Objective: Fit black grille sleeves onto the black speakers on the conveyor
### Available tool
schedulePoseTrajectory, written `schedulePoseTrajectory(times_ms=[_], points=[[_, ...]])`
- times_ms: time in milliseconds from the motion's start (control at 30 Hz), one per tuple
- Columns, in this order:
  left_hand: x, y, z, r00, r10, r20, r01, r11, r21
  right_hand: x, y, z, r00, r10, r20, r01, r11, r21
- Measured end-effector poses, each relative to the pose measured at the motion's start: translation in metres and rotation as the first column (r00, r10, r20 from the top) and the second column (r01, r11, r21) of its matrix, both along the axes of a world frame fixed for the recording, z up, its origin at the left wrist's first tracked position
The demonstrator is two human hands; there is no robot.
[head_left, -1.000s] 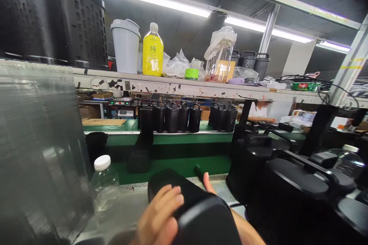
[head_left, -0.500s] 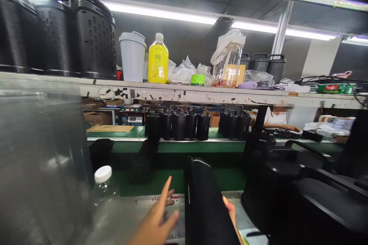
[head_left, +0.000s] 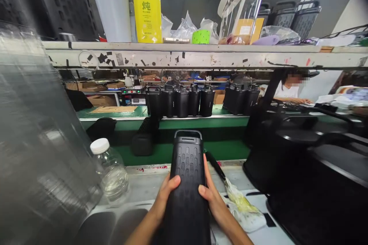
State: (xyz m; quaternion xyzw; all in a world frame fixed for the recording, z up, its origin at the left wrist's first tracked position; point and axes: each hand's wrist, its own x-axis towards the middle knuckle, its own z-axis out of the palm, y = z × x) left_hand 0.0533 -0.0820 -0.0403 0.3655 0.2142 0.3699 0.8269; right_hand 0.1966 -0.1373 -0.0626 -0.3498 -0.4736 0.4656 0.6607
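Observation:
A tall black handled case [head_left: 188, 199] with rows of oval slots on its narrow side and a thin metal handle on top is tilted away from me between my hands. My left hand [head_left: 164, 198] grips its left edge, thumb pressed on the slotted face. On the opposite edge my right hand [head_left: 212, 196] holds it the same way, with fingers round the side. The case's lower end runs out of the frame. Right of it, on the bench, lies a black-handled brush-like tool [head_left: 217, 165] beside a crumpled, yellow-stained white wrapping [head_left: 241, 203].
A clear jar with a white lid [head_left: 112, 176] stands left, beside tall wrapped sheets [head_left: 43, 141]. Large black cases [head_left: 322, 183] crowd the right. Overhead, a shelf [head_left: 172, 55] carries a yellow bottle [head_left: 147, 11] and a grey cup [head_left: 110, 7]. A person [head_left: 290, 86] sits beyond.
The case has turned from its smooth broad side to its slotted narrow side. My left hand, open and apart from it before, now grips it. The view has tipped downward.

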Motion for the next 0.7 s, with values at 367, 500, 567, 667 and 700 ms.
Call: schedulePoseTrajectory(times_ms=[367,500,567,667,700], points=[[-0.013,0.004,-0.003,0.971,0.232,0.062,-0.240,0.951,0.196,-0.019,-0.019,0.005,0.967,0.114,0.228,-0.102,0.993,-0.065],[-0.016,0.008,0.000,0.966,0.246,0.082,-0.259,0.921,0.291,-0.021,-0.019,0.000,0.959,0.102,0.264,-0.101,0.995,-0.016],[-0.017,0.011,0.000,0.964,0.251,0.086,-0.266,0.902,0.341,-0.019,-0.020,0.001,0.958,0.121,0.261,-0.119,0.993,-0.020],[-0.018,0.015,0.000,0.971,0.223,0.084,-0.238,0.887,0.395,-0.015,-0.022,0.003,0.957,0.130,0.259,-0.126,0.992,-0.033],[-0.018,0.016,-0.001,0.974,0.213,0.083,-0.228,0.884,0.408,-0.015,-0.022,0.003,0.958,0.111,0.266,-0.106,0.994,-0.032]])
